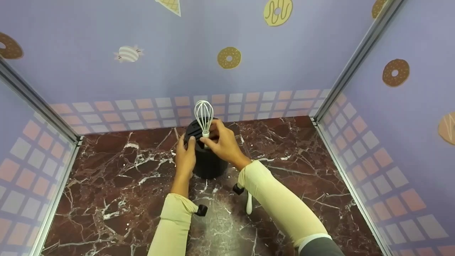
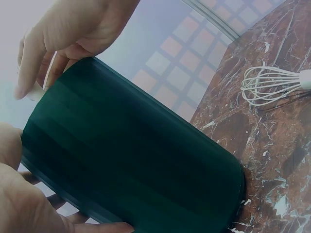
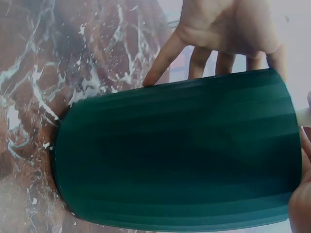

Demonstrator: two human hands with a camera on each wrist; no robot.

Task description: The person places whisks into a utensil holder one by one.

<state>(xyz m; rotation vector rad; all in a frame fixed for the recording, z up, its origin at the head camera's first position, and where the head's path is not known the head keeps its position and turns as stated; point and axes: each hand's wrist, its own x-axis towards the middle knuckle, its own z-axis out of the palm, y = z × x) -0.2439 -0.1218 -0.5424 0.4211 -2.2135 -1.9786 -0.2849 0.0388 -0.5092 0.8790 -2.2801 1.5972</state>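
Note:
A dark cylindrical utensil holder (image 1: 209,165) with a slotted top stands upright on the marble table. My left hand (image 1: 185,158) grips its left side, thumb up at the rim and fingers spread along the wall. Over the top, my right hand (image 1: 227,142) pinches a white whisk (image 1: 203,115) just below its wires. The wire loops point up, and the handle's lower part is hidden by the fingers and the holder. A second white whisk (image 2: 272,85) lies on the table right of the holder; the head view shows only its handle (image 1: 249,204), beside my right forearm.
The reddish-brown marble table (image 1: 117,199) is bounded by a back wall (image 1: 170,71) and two side walls with printed sweets and tiles. Metal rails (image 1: 350,192) run along the table's sides. Small black mounts (image 1: 201,210) stick out from both wrists.

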